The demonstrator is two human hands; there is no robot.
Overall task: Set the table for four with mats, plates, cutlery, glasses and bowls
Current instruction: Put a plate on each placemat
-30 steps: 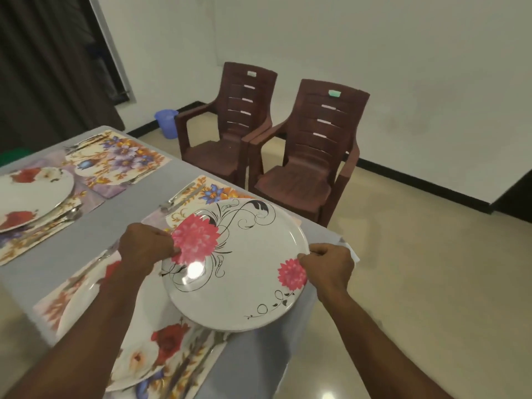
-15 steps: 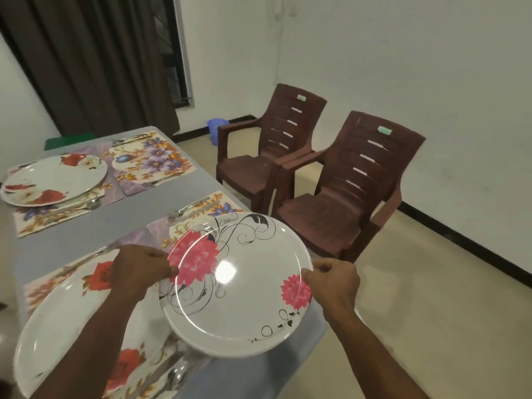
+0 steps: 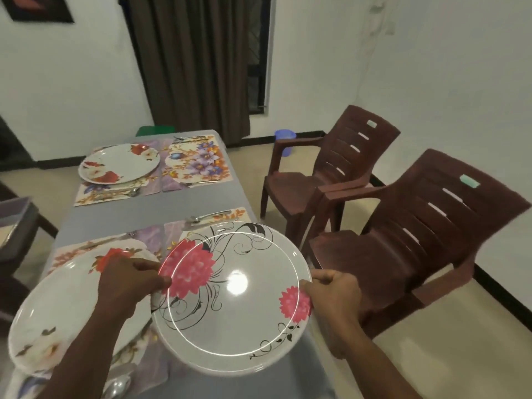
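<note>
White pink-flowered plate (image 3: 239, 300) held over the near-right mat (image 3: 214, 218) — I see my left hand (image 3: 129, 283) and right hand (image 3: 331, 295) pinching opposite rims, fingers curled.

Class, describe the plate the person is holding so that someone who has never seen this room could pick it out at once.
Start at the grey table with floral mats. At its near right corner, both hands grip one round plate above the mat. Unlike the two plates lying flat, it has pink flowers and black curling vines.
</note>
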